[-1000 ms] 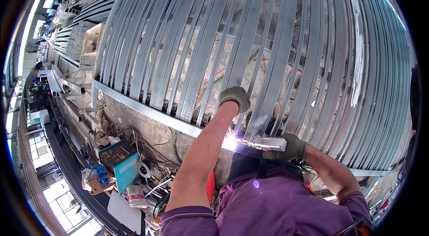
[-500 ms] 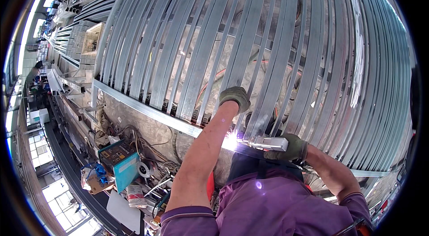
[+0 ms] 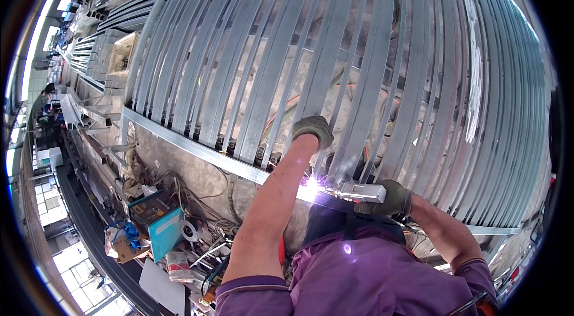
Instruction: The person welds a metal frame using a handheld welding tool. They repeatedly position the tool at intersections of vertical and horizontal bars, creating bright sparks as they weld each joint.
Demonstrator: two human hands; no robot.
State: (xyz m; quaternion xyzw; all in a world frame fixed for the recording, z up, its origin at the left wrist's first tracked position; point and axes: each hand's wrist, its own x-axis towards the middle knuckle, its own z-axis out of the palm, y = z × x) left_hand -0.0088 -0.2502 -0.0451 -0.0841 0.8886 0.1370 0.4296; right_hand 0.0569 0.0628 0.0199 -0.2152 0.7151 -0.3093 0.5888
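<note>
Rail (image 3: 179, 136) edges the metal bars (image 3: 323, 77), where the gloved left hand (image 3: 314, 131) rests, its grip unclear. Rightward, sparks (image 3: 312, 185) flare at the rail; the welding gun (image 3: 362, 192), nearly level lengthwise, points left, clasped by the right hand (image 3: 393, 197).

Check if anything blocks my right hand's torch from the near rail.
Nothing visible: the torch in your right hand has a bright arc at its tip by the near rail, though glare hides the contact. Your left forearm crosses left of the arc.

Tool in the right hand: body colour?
The tool is silvery grey; head view shows it best.
</note>
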